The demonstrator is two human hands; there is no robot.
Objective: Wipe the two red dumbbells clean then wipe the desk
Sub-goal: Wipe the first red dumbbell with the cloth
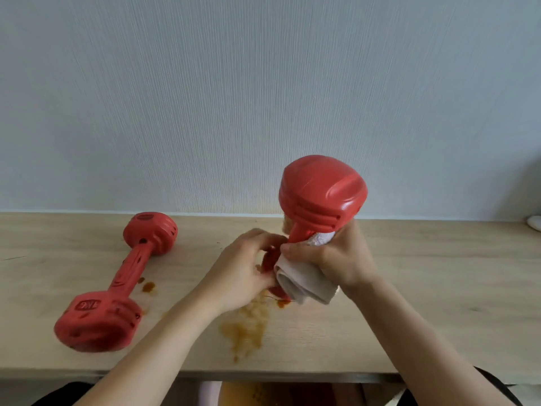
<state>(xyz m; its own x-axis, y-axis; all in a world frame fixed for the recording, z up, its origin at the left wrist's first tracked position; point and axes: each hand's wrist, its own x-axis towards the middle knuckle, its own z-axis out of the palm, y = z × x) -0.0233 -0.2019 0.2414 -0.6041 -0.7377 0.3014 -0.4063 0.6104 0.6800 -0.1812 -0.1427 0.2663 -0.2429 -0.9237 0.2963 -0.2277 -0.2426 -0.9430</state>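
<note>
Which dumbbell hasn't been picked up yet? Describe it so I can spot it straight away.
Start at the wooden desk against the pale wall, then look to its left half. A red dumbbell lies flat there, no hand on it, brown spots beside its handle. The other dumbbell stands upright in both hands with a white cloth round its handle.

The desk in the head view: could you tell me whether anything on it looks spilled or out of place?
Yes: a brownish-orange stain is smeared across the desk below the hands, with smaller drops beside the lying dumbbell.
</note>
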